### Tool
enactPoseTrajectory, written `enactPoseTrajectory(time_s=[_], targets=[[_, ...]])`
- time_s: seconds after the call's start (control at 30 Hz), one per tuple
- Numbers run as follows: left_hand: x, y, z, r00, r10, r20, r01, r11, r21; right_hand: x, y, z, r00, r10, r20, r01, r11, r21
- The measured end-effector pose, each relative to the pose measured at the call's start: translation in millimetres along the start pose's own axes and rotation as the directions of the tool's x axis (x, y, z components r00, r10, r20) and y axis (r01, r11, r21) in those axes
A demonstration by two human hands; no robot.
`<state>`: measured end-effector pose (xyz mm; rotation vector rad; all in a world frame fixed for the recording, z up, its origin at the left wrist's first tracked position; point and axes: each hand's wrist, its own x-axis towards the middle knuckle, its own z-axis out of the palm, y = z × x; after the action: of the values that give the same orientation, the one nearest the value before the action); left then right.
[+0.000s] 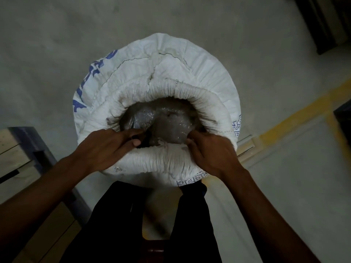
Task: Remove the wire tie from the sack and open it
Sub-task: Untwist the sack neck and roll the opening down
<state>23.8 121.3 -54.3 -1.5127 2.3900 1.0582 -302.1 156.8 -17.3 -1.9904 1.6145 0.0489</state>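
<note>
One white woven sack (199, 73) with blue print stands upright on a grey concrete floor (57, 44), directly in front of the person's dark-trousered legs (114, 224). A yellow floor stripe (303, 114) runs diagonally on the right, and a wooden surface with a blue edge (17, 149) sits at the left; neither touches the sack. The sack mouth is open, its top rolled down into a thick collar (161, 160), exposing a clear plastic inner liner (167, 124) over grey contents. Two hands reach in from below, set apart on the near rim. The left hand (112, 147) grips the collar with fingers curled inward. The right hand (209, 150) likewise clamps the collar, fingertips hidden inside.
</note>
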Motion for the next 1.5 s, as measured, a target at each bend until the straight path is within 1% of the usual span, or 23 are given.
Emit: enactPoseTrajectory(time_s=[0.1, 0.17, 0.27, 0.33, 0.37, 0.43, 0.5, 0.57, 0.63, 0.67, 0.7, 0.73, 0.77, 0.83, 0.9, 0.97, 1.03, 1.13, 1.2, 1.3, 1.33, 1.4, 1.5], targets=[[-8.0, 2.5, -0.7, 0.998, -0.03, -0.054, 0.029, 0.999, -0.016, -5.1, 8.8, 0.2, 1.0, 0.007, -0.012, -0.008, 0.999, -0.035], [-12.4, 3.8, -0.5, 0.996, -0.054, -0.068, 0.056, 0.998, 0.016, -8.4, 15.8, 4.1, 1.0, 0.012, 0.019, -0.011, 0.999, -0.05], [-14.6, 2.3, 1.6, 0.994, -0.091, -0.053, 0.092, 0.996, 0.021, -12.2, 24.8, 7.8, 0.996, 0.054, 0.066, -0.048, 0.996, -0.08], [-12.1, 5.7, 1.3, 0.993, -0.114, -0.019, 0.114, 0.993, 0.014, -12.0, 24.4, 5.2, 0.992, 0.099, 0.073, -0.094, 0.994, -0.063], [-9.4, 8.7, 0.6, 0.992, -0.126, -0.003, 0.126, 0.992, 0.006, -10.0, 20.6, 2.1, 0.991, 0.116, 0.068, -0.115, 0.993, -0.027], [1.2, 15.0, -1.7, 0.989, -0.15, 0.008, 0.15, 0.988, -0.019, -0.8, 9.9, -3.7, 0.987, 0.159, 0.039, -0.162, 0.98, 0.112], [17.3, 21.5, -8.2, 0.986, -0.169, 0.006, 0.169, 0.978, -0.121, 13.8, -0.1, -7.0, 0.976, 0.218, 0.024, -0.216, 0.932, 0.292], [34.1, 26.3, -16.7, 0.984, -0.178, 0.0, 0.173, 0.955, -0.24, 29.6, -4.8, -7.8, 0.963, 0.271, 0.006, -0.249, 0.877, 0.412], [48.9, 26.5, -23.3, 0.981, -0.191, -0.023, 0.167, 0.908, -0.385, 44.7, -5.7, -9.3, 0.949, 0.316, -0.003, -0.271, 0.819, 0.506], [55.2, 25.5, -26.9, 0.976, -0.213, -0.039, 0.169, 0.861, -0.479, 51.8, -6.2, -10.8, 0.942, 0.335, -0.016, -0.266, 0.775, 0.573], [60.4, 24.5, -31.1, 0.97, -0.234, -0.063, 0.16, 0.814, -0.558, 58.4, -7.6, -13.3, 0.936, 0.35, -0.047, -0.241, 0.73, 0.64], [65.7, 22.6, -34.5, 0.964, -0.241, -0.112, 0.129, 0.792, -0.596, 64.7, -9.6, -15.6, 0.928, 0.359, -0.098, -0.196, 0.695, 0.691], [70.9, 20.8, -37.5, 0.956, -0.23, -0.183, 0.079, 0.801, -0.593, 70.4, -11.8, -18.1, 0.919, 0.36, -0.159, -0.14, 0.676, 0.723], [78.2, 18.7, -45.0, 0.927, -0.186, -0.326, -0.024, 0.838, -0.546, 80.4, -13.4, -20.3, 0.902, 0.341, -0.265, -0.04, 0.677, 0.735], [82.4, 18.4, -56.1, 0.893, -0.154, -0.423, -0.074, 0.877, -0.475, 88.5, -10.8, -22.1, 0.882, 0.328, -0.337, -0.008, 0.727, 0.687], [84.8, 17.8, -66.9, 0.873, -0.113, -0.474, -0.084, 0.924, -0.374, 94.7, -5.5, -26.5, 0.878, 0.305, -0.37, -0.02, 0.794, 0.607], [87.1, 12.8, -72.2, 0.874, -0.063, -0.483, -0.077, 0.961, -0.265, 98.5, 1.6, -32.1, 0.899, 0.273, -0.341, -0.051, 0.841, 0.539], [90.6, 6.6, -74.7, 0.882, -0.054, -0.468, -0.024, 0.987, -0.159, 100.8, 12.9, -37.8, 0.934, 0.185, -0.306, -0.049, 0.913, 0.405], [93.1, 4.5, -76.4, 0.876, -0.071, -0.477, -0.003, 0.988, -0.153, 101.2, 19.7, -40.9, 0.943, 0.141, -0.302, -0.03, 0.938, 0.347], [96.9, 4.9, -81.2, 0.868, -0.119, -0.483, 0.037, 0.984, -0.175, 102.3, 24.8, -46.3, 0.945, 0.129, -0.301, -0.023, 0.943, 0.333], [97.6, 6.7, -82.2, 0.872, -0.126, -0.473, 0.043, 0.982, -0.182, 103.0, 24.7, -47.5, 0.948, 0.122, -0.293, -0.01, 0.935, 0.355], [97.9, 10.9, -80.1, 0.889, -0.123, -0.441, 0.043, 0.982, -0.186, 104.0, 22.1, -48.4, 0.963, 0.119, -0.241, 0.007, 0.885, 0.465], [92.8, 16.4, -71.4, 0.914, -0.086, -0.396, 0.011, 0.982, -0.187, 100.8, 16.8, -47.0, 0.974, 0.158, -0.164, -0.011, 0.753, 0.658]])
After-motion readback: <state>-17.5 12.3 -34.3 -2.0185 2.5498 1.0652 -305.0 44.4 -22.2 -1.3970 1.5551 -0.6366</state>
